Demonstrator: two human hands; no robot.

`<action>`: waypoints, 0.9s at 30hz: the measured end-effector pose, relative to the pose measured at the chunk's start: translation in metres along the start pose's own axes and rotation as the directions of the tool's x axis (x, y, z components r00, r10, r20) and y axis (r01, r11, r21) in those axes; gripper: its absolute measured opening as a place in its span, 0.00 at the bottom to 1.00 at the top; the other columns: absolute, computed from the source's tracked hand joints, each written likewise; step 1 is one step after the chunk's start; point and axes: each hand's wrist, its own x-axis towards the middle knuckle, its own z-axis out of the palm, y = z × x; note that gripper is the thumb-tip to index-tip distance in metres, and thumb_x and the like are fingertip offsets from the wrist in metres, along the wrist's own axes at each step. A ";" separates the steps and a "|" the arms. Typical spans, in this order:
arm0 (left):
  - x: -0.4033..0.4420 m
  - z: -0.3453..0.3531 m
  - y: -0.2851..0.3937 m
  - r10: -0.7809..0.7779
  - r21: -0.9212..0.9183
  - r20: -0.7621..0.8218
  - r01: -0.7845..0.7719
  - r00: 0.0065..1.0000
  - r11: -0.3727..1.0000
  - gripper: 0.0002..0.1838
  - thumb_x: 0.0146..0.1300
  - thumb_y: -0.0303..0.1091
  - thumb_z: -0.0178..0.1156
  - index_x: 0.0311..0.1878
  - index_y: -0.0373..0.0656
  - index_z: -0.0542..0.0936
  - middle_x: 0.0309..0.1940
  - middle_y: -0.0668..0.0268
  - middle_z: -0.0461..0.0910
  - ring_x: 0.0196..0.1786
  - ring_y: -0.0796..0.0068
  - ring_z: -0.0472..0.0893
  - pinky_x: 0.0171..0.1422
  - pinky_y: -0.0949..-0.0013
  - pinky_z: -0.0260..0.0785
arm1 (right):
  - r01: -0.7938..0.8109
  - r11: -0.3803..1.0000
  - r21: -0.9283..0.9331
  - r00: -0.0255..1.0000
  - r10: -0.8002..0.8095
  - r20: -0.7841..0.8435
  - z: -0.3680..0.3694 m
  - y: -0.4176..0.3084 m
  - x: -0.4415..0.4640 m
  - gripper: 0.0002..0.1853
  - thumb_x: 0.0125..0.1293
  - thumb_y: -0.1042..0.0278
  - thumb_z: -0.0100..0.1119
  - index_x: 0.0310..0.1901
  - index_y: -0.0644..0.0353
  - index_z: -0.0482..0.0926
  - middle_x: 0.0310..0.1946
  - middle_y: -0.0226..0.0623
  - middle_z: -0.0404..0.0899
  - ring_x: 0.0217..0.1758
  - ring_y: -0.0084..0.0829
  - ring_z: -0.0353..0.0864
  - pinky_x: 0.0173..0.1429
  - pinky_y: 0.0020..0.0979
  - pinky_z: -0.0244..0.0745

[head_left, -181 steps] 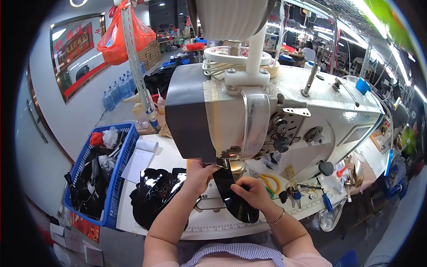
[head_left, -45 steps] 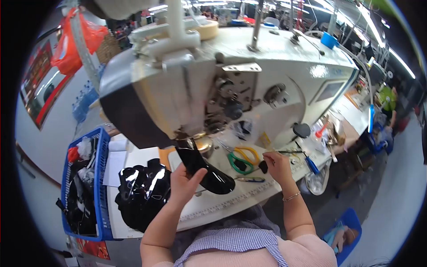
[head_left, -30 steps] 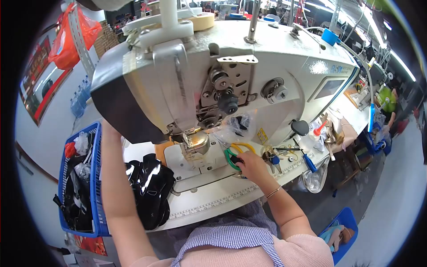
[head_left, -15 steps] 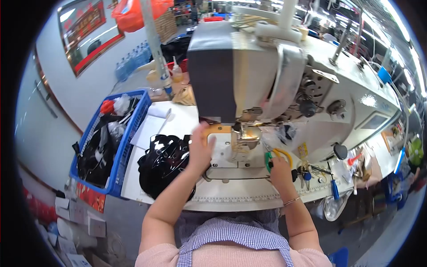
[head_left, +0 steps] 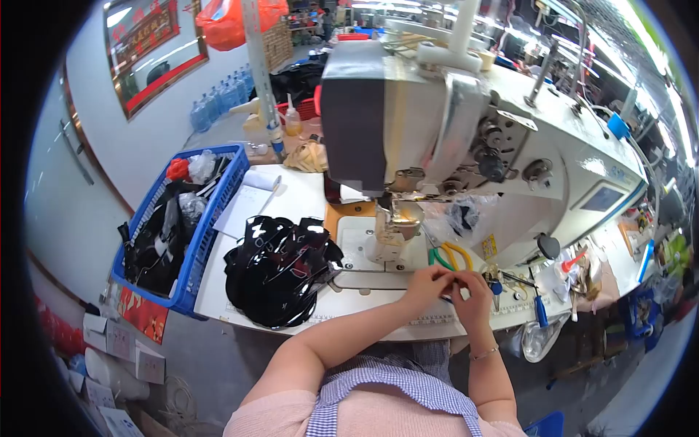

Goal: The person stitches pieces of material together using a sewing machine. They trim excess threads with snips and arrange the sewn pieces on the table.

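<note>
My left hand and my right hand meet over the front edge of the sewing machine table, fingertips pinched together. Something small and dark seems to be between them, too hidden by the fingers to name. Just behind them lie scissors with one green and one yellow handle loop, untouched. The sewing machine stands in front of me, its presser foot area beyond the hands. To the left, a pile of shiny black pieces rests on the table.
A blue basket of black scraps and plastic stands at the left, beside a notepad. On the right lie a blue-handled screwdriver and small tools. A clear plastic bag sits behind the scissors.
My left hand has moved right, from beside the black pieces to my right hand. My right hand has drawn back from the scissors, which stay on the table.
</note>
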 end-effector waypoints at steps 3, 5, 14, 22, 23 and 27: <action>0.009 0.006 -0.023 0.167 0.170 0.017 -0.167 0.986 0.971 0.09 0.65 0.30 0.54 0.43 0.33 0.75 0.34 0.61 0.80 0.39 0.76 0.80 0.44 0.74 0.74 | -0.034 0.998 0.050 0.999 0.033 0.009 -0.001 0.015 -0.007 0.15 0.45 0.86 0.63 0.38 0.63 0.80 0.38 0.41 0.79 0.36 0.34 0.82 0.40 0.28 0.79; 0.009 0.012 -0.021 0.135 0.291 -0.017 -0.124 0.991 0.949 0.09 0.65 0.30 0.53 0.44 0.34 0.74 0.36 0.62 0.79 0.40 0.76 0.80 0.43 0.73 0.74 | -0.151 0.973 0.172 0.988 0.150 0.020 0.000 0.027 -0.009 0.12 0.52 0.86 0.60 0.39 0.65 0.78 0.37 0.38 0.79 0.37 0.27 0.81 0.40 0.24 0.78; 0.028 0.007 -0.021 0.396 0.500 0.141 -0.410 0.907 0.763 0.10 0.58 0.22 0.55 0.44 0.39 0.75 0.46 0.57 0.75 0.46 0.61 0.78 0.50 0.66 0.71 | -0.275 0.852 0.446 0.920 0.368 -0.136 0.017 0.069 0.001 0.10 0.61 0.84 0.55 0.45 0.68 0.74 0.36 0.33 0.75 0.38 0.19 0.76 0.43 0.19 0.73; -0.041 -0.034 0.034 0.682 0.703 0.445 -0.698 0.580 0.135 0.14 0.50 0.21 0.59 0.41 0.43 0.80 0.37 0.62 0.80 0.41 0.60 0.80 0.46 0.65 0.73 | -0.322 0.835 0.447 0.905 0.410 -0.115 -0.001 0.055 -0.007 0.16 0.56 0.84 0.60 0.48 0.67 0.76 0.34 0.27 0.72 0.34 0.16 0.71 0.41 0.16 0.70; -0.064 -0.058 0.051 0.645 0.769 0.463 -0.637 0.607 0.047 0.14 0.48 0.22 0.61 0.41 0.44 0.80 0.35 0.63 0.81 0.39 0.62 0.81 0.43 0.65 0.74 | -0.319 0.832 0.455 0.911 0.401 -0.096 0.001 0.051 -0.011 0.16 0.57 0.83 0.60 0.48 0.67 0.76 0.34 0.28 0.73 0.35 0.16 0.73 0.42 0.17 0.71; -0.107 -0.181 0.128 0.808 0.970 -0.122 -0.102 0.577 0.219 0.06 0.53 0.27 0.59 0.36 0.40 0.81 0.30 0.58 0.80 0.35 0.58 0.81 0.41 0.62 0.74 | -0.397 0.735 0.550 0.900 0.428 0.078 0.009 0.030 -0.027 0.14 0.59 0.83 0.57 0.48 0.68 0.76 0.36 0.33 0.78 0.37 0.20 0.78 0.41 0.19 0.74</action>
